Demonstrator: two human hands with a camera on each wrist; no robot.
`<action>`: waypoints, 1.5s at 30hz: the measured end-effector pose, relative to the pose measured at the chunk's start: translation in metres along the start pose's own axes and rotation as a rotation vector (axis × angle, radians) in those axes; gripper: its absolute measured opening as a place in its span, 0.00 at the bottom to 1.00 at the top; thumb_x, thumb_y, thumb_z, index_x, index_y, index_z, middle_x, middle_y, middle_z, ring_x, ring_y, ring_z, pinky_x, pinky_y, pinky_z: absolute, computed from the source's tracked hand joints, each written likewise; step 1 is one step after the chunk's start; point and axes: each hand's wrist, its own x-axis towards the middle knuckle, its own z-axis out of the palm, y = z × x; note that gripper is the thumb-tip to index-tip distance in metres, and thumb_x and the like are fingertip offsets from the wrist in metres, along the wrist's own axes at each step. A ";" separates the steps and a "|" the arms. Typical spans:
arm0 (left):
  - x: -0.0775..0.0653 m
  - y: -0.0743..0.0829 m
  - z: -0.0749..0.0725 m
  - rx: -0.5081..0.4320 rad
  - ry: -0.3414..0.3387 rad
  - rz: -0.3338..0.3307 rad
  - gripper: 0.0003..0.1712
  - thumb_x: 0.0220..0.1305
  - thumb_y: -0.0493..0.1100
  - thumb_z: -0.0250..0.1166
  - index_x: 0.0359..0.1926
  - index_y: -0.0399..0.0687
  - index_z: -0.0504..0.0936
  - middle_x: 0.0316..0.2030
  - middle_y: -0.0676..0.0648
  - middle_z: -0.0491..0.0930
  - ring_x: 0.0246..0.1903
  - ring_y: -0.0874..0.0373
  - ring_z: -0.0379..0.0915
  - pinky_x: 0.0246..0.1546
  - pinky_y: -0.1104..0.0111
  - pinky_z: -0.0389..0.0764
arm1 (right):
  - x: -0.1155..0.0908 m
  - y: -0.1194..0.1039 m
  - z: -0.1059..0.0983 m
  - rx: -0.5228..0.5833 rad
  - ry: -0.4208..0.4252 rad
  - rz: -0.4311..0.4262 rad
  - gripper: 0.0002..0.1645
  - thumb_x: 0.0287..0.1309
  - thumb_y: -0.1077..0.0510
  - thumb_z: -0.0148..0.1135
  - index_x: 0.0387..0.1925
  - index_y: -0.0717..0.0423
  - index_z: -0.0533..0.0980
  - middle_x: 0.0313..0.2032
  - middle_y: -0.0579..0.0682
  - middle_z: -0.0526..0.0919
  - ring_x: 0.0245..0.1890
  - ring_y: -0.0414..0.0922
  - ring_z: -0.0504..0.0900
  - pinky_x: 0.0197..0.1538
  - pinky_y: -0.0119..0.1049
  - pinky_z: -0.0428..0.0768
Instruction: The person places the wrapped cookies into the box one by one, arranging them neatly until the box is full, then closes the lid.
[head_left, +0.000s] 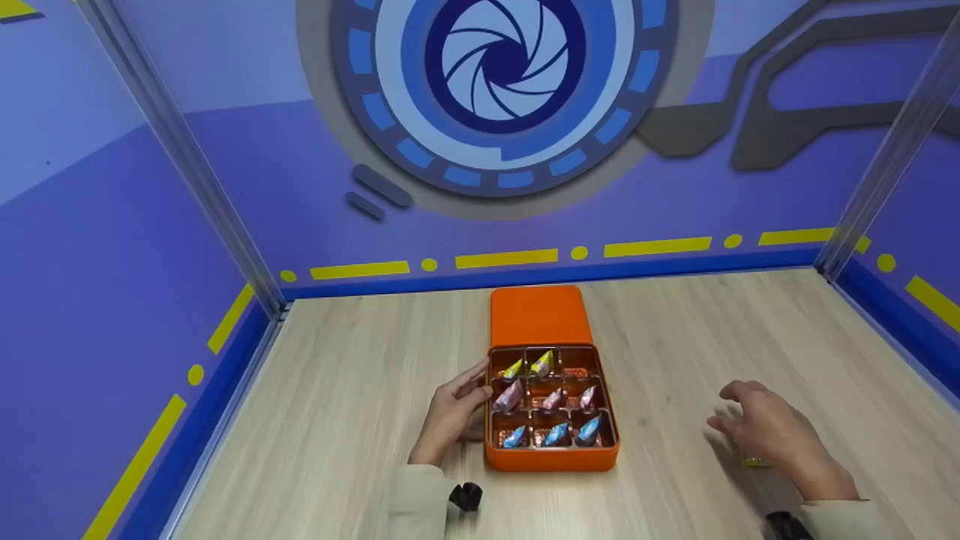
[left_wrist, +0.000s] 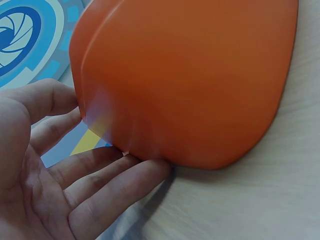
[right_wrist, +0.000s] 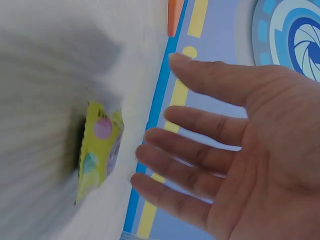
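An orange box (head_left: 551, 459) stands on the table, its orange lid (head_left: 538, 315) lying open behind it. Its compartments hold small wrapped candies: two yellow candies (head_left: 542, 364) in the far row, three pink candies (head_left: 508, 395) in the middle and three blue candies (head_left: 555, 433) in front. Bare floor shows in the far right compartment. My left hand (head_left: 450, 412) touches the box's left side, with loosely extended fingers (left_wrist: 115, 200) against its wall. To the right, my right hand (right_wrist: 250, 145) hovers with fingers spread over a yellow wrapped candy (right_wrist: 100, 150) on the table, mostly hidden under it in the head view.
A light wood table (head_left: 360, 375) carries everything. Blue and purple printed panels (head_left: 300, 187) close it in at the back and both sides, with metal posts (head_left: 225, 217) at the back corners.
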 end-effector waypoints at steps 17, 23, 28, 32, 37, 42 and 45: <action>-0.001 0.001 -0.001 -0.016 -0.006 -0.010 0.31 0.75 0.42 0.66 0.76 0.51 0.75 0.73 0.36 0.71 0.68 0.36 0.72 0.52 0.44 0.84 | -0.005 0.014 -0.006 -0.050 -0.128 0.162 0.32 0.49 0.57 0.81 0.47 0.77 0.77 0.38 0.68 0.83 0.38 0.57 0.82 0.43 0.62 0.81; 0.000 0.000 -0.002 -0.012 -0.007 0.015 0.30 0.75 0.40 0.65 0.76 0.49 0.75 0.71 0.38 0.74 0.70 0.42 0.71 0.61 0.51 0.80 | -0.005 0.015 -0.003 -0.014 -0.100 0.130 0.26 0.47 0.65 0.75 0.46 0.77 0.76 0.35 0.62 0.80 0.32 0.52 0.77 0.38 0.54 0.80; 0.001 -0.001 -0.002 -0.009 -0.009 0.028 0.30 0.75 0.39 0.65 0.75 0.48 0.76 0.71 0.38 0.74 0.71 0.43 0.70 0.67 0.55 0.75 | -0.001 0.014 0.000 0.012 -0.078 0.103 0.27 0.50 0.67 0.73 0.49 0.79 0.75 0.37 0.63 0.80 0.33 0.53 0.80 0.37 0.51 0.80; 0.002 -0.001 -0.001 -0.011 -0.008 0.023 0.30 0.75 0.38 0.65 0.75 0.48 0.76 0.72 0.39 0.74 0.71 0.43 0.70 0.67 0.54 0.75 | 0.002 0.016 0.004 0.012 -0.046 0.034 0.27 0.53 0.67 0.74 0.51 0.80 0.74 0.40 0.68 0.81 0.39 0.62 0.83 0.43 0.59 0.82; 0.001 -0.001 -0.001 -0.019 -0.010 0.020 0.30 0.75 0.38 0.65 0.75 0.47 0.75 0.72 0.38 0.73 0.69 0.43 0.72 0.66 0.55 0.76 | 0.005 0.016 0.007 0.017 -0.018 -0.022 0.26 0.50 0.70 0.73 0.50 0.79 0.75 0.41 0.69 0.82 0.42 0.65 0.83 0.45 0.62 0.81; 0.001 -0.001 -0.001 -0.020 -0.010 0.017 0.30 0.76 0.38 0.64 0.76 0.48 0.75 0.72 0.39 0.73 0.70 0.43 0.72 0.66 0.54 0.76 | 0.007 0.017 0.009 0.002 -0.014 -0.030 0.25 0.51 0.71 0.71 0.50 0.80 0.75 0.40 0.69 0.82 0.41 0.65 0.83 0.45 0.62 0.82; 0.001 -0.001 -0.001 -0.018 -0.008 0.020 0.29 0.76 0.38 0.65 0.75 0.48 0.76 0.72 0.39 0.73 0.71 0.42 0.70 0.67 0.54 0.75 | 0.008 0.015 0.009 -0.017 -0.011 -0.022 0.23 0.55 0.70 0.70 0.50 0.81 0.75 0.41 0.71 0.82 0.43 0.67 0.83 0.47 0.64 0.81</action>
